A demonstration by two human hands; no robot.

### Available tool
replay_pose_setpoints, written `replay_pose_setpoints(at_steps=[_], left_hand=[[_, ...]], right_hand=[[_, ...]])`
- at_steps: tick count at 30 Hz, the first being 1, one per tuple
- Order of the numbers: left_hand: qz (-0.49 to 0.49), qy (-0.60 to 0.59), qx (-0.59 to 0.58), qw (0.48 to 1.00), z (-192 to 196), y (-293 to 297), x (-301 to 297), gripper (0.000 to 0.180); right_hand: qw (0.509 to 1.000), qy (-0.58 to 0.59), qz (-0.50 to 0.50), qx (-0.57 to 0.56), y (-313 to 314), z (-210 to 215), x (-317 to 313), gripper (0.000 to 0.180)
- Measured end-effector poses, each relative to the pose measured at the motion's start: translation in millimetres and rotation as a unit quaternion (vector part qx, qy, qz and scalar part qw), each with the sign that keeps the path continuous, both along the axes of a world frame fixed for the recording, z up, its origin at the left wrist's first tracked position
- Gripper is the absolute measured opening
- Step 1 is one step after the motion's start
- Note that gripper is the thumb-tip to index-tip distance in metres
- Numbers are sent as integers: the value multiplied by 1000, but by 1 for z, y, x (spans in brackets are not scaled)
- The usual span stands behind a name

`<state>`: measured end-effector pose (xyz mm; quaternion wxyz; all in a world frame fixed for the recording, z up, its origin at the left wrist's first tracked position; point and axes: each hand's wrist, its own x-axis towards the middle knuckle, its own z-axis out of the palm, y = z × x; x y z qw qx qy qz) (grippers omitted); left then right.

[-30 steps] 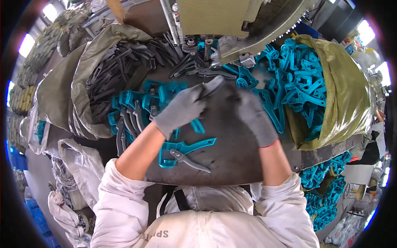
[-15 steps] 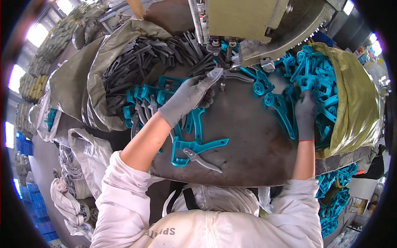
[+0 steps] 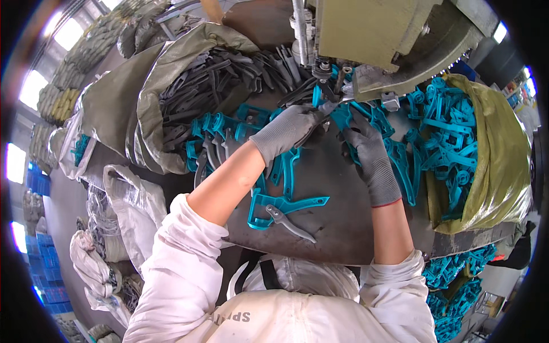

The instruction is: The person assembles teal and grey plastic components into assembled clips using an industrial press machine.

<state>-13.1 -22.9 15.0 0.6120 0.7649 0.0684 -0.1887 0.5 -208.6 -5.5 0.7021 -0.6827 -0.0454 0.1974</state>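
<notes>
Under the machine head [image 3: 372, 34], both of my grey-gloved hands are close together. My left hand [image 3: 286, 131] is closed on a grey lever [image 3: 327, 107], whose end points toward the machine's tooling. My right hand [image 3: 367, 147] grips a teal plastic handle part [image 3: 342, 116] and holds it up beside the lever; whether the two touch is hard to see. Fingertips of both hands are partly hidden. On the table in front lies a teal frame [image 3: 297, 202] with a grey lever [image 3: 291, 224] at it. Several teal pieces with grey levers [image 3: 214, 150] stand left of my left hand.
An olive sack [image 3: 150, 97] at left spills a heap of dark grey levers [image 3: 214, 80]. At right, a yellow-green sack [image 3: 498, 154] holds teal parts [image 3: 452, 128]. Loose teal handles [image 3: 403, 168] lie right of my right hand. The table edge [image 3: 320, 260] runs before me.
My right hand has left the teal pile at right and come to the middle under the machine with a teal handle part. My left hand has moved slightly with the grey lever.
</notes>
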Motion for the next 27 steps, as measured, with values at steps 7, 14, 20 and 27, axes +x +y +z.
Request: replay_pose_setpoints(at_steps=[7, 14, 20, 27], left_hand=[[-222, -431, 545, 684, -16, 37, 7, 21], [151, -189, 628, 740, -2, 160, 34, 28], [232, -126, 547, 794, -45, 201, 37, 77], [218, -209, 553, 777, -9, 213, 29, 44]], right_hand=[[997, -1, 20, -74, 8, 6, 4, 40], [997, 68, 13, -47, 7, -17, 6, 33], [994, 66, 62, -57, 5, -18, 8, 40], [997, 5, 16, -81, 12, 15, -9, 42]])
